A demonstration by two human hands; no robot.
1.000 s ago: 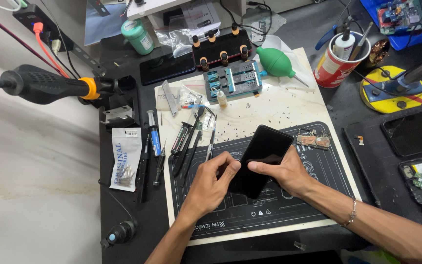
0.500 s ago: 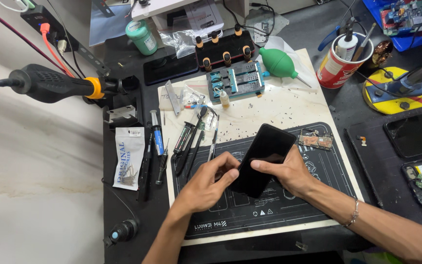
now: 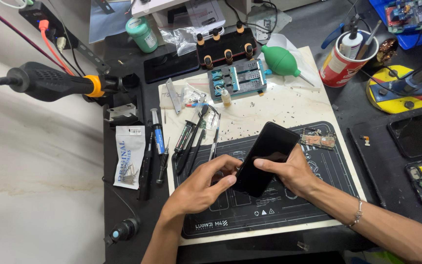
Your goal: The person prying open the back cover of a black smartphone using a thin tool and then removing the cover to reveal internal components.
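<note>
A black smartphone (image 3: 265, 157) is held tilted, screen side up, above a dark repair mat (image 3: 313, 205). My right hand (image 3: 291, 171) grips its right edge from underneath, thumb lying across the glass. My left hand (image 3: 203, 186) pinches the phone's lower left corner with thumb and fingers curled. A small circuit board (image 3: 318, 141) lies on the mat just right of the phone's top end.
Tweezers, syringes and screwdrivers (image 3: 191, 139) lie left of the mat. A hot-air handle (image 3: 54, 83), blue board holder (image 3: 238, 80), green air blower (image 3: 280, 59), red tool cup (image 3: 340, 61) and a screw packet (image 3: 128, 156) surround the white pad. More phones (image 3: 418, 132) lie at right.
The phone and both hands keep the same hold; my left fingers have curled a little closer onto the phone's lower corner. The view has shifted slightly.
</note>
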